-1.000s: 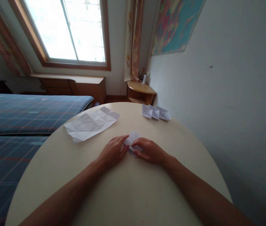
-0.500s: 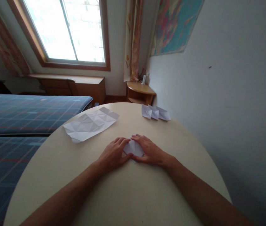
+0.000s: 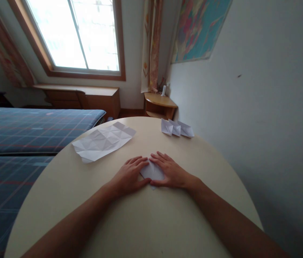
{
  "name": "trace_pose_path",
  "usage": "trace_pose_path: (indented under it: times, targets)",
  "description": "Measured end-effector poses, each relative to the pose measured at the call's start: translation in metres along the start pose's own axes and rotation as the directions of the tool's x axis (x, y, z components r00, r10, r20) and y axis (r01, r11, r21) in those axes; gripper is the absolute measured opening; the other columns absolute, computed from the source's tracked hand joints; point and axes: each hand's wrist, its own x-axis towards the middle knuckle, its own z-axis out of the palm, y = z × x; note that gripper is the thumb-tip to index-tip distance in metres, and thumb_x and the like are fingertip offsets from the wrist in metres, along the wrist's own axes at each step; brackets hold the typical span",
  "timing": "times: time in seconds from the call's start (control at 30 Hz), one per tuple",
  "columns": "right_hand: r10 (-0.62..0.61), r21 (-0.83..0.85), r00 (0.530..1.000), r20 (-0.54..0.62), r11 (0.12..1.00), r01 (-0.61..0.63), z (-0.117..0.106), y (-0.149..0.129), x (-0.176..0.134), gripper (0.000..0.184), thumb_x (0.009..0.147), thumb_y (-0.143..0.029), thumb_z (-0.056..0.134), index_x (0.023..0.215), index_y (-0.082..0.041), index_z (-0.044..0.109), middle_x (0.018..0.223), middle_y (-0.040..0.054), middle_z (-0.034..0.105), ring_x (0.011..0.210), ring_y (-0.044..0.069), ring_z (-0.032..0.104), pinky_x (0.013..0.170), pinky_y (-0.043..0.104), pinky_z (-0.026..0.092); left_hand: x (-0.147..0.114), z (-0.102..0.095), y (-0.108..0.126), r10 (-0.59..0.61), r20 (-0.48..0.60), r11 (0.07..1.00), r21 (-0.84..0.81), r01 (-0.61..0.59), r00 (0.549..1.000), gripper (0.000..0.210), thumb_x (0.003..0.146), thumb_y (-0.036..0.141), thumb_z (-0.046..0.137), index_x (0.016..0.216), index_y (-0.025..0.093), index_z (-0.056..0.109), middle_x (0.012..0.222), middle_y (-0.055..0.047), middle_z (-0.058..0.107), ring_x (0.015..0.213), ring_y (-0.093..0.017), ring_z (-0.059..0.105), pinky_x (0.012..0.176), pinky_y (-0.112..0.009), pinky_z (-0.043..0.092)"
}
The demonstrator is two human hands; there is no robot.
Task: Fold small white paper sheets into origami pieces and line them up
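A small piece of folded white paper [image 3: 153, 172] lies on the pale round table, framed by both hands. My left hand [image 3: 132, 175] holds its left side, fingers at the upper corner and thumb along the near edge. On the other side, my right hand [image 3: 169, 171] grips the paper the same way. The thumb tips meet near the lower edge, and a small white tip shows below them. Fingers cover the paper's outer edges.
A creased white sheet [image 3: 104, 141] lies at the table's far left. Folded paper pieces [image 3: 177, 128] stand in a row at the far right. Beside the round table [image 3: 151, 222] are a plaid-covered bed [image 3: 33, 129] on the left and a wall [image 3: 275, 107] on the right.
Both hands have shifted very slightly on the folded paper, and the right fingers sit a little higher. More of the paper's lower tip shows below the thumbs.
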Motion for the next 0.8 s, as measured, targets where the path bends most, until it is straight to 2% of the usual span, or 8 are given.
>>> trace_pose_path:
  times: [0.23,0.43,0.53,0.63,0.8]
  targets:
    - [0.04,-0.026,0.997,0.068,0.999,-0.038,-0.0014,-0.0006,0.0013,0.108,0.071,-0.081,0.06,0.153,-0.017,0.034,0.159,0.0155,0.031,0.149,0.038,0.019,0.12,0.056,0.019,0.0009,-0.0016,0.0009,0.012,0.043,1.0,0.013,-0.013,0.999,0.058,0.085,0.045,0.064,0.137,0.022,0.054,0.148,-0.008,0.051,0.141,-0.03,0.04,0.116,-0.049,0.034]
    - [0.038,-0.052,0.998,0.049,0.998,-0.035,0.0005,0.0007,0.0007,0.106,0.073,-0.081,0.058,0.153,-0.017,0.033,0.158,0.0145,0.032,0.148,0.039,0.019,0.119,0.058,0.019,0.0008,-0.002,0.0008,0.007,0.025,1.0,0.014,-0.007,1.0,0.06,0.085,0.045,0.064,0.14,0.025,0.053,0.146,-0.008,0.054,0.139,-0.03,0.043,0.117,-0.051,0.032]
    - [0.081,-0.072,0.996,0.026,0.994,-0.079,0.0021,0.002,0.0013,0.099,0.079,-0.078,0.054,0.153,-0.016,0.035,0.158,0.0144,0.033,0.148,0.038,0.021,0.119,0.057,0.021,0.0009,-0.0024,0.001,-0.032,0.006,0.998,0.052,0.032,0.999,0.055,0.087,0.047,0.062,0.136,0.025,0.056,0.145,-0.008,0.054,0.138,-0.032,0.044,0.117,-0.054,0.031]
    - [0.131,-0.088,0.991,-0.016,0.987,-0.132,0.003,0.003,0.0031,0.083,0.088,-0.068,0.051,0.151,-0.015,0.039,0.156,0.0142,0.037,0.147,0.037,0.024,0.118,0.057,0.024,0.0012,-0.0028,0.0005,-0.095,-0.049,0.991,0.09,0.099,0.994,0.048,0.088,0.046,0.059,0.131,0.024,0.059,0.142,-0.007,0.057,0.136,-0.033,0.046,0.115,-0.055,0.031]
    - [0.118,-0.104,0.99,-0.082,0.987,-0.126,0.0038,0.0022,0.0049,0.061,0.095,-0.051,0.051,0.145,-0.016,0.048,0.151,0.0134,0.046,0.145,0.035,0.031,0.117,0.055,0.029,0.0017,-0.0027,-0.0001,-0.157,-0.142,0.974,0.14,0.177,0.977,0.04,0.086,0.044,0.062,0.119,0.023,0.064,0.134,-0.011,0.062,0.131,-0.034,0.049,0.113,-0.056,0.033]
